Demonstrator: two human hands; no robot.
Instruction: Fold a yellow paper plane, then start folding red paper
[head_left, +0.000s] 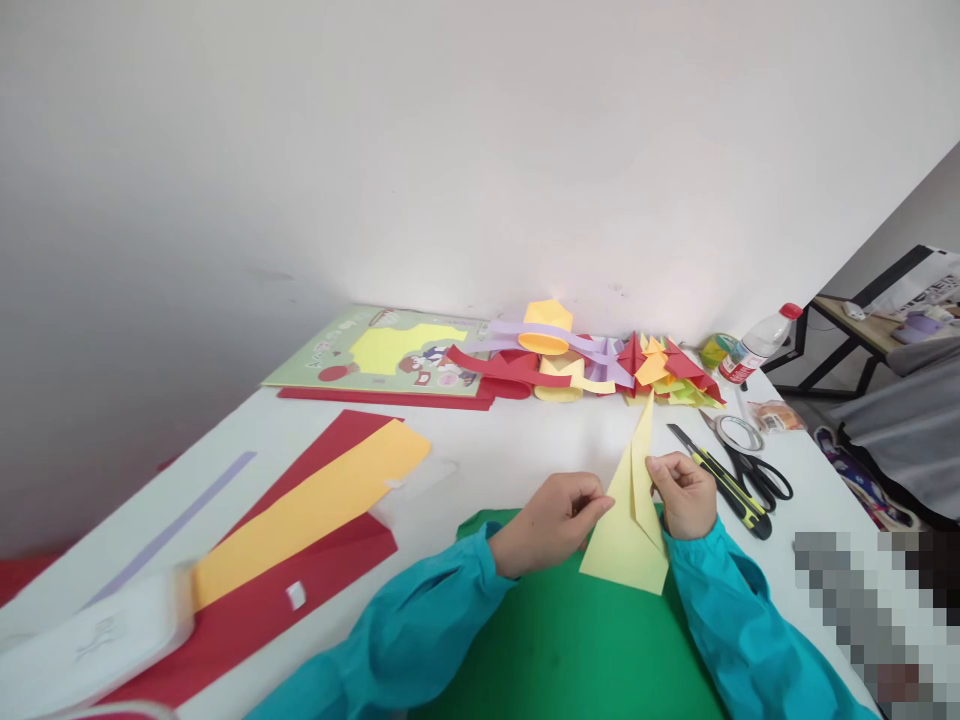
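Above the green sheet (pixel 555 650): one pale yellow sheet (pixel 619 535), creased, between two hands

Clock positions are read from the pale yellow sheet, its narrow tip towards twelve. Right hand (pixel 686 492), at three o'clock: fingers pinch the folded flap. Left hand (pixel 551 520), at nine: fingers curled at the sheet's left edge; whether they grip it cannot be determined.

Workmanship, as judged: the flap stands partly raised. Edges should be matched at the tip first, the sheet steadied flat, then the crease pressed from tip to base.

Count: one cutter (pixel 731 490) near three; at two, one pair of scissors (pixel 742 466) and one tape roll (pixel 752 447); towards one, one bottle (pixel 754 345). Near nine, one orange sheet (pixel 315 505) and one lilac strip (pixel 176 530). Folded pieces (pixel 652 362) at twelve overlap; number uncertain.
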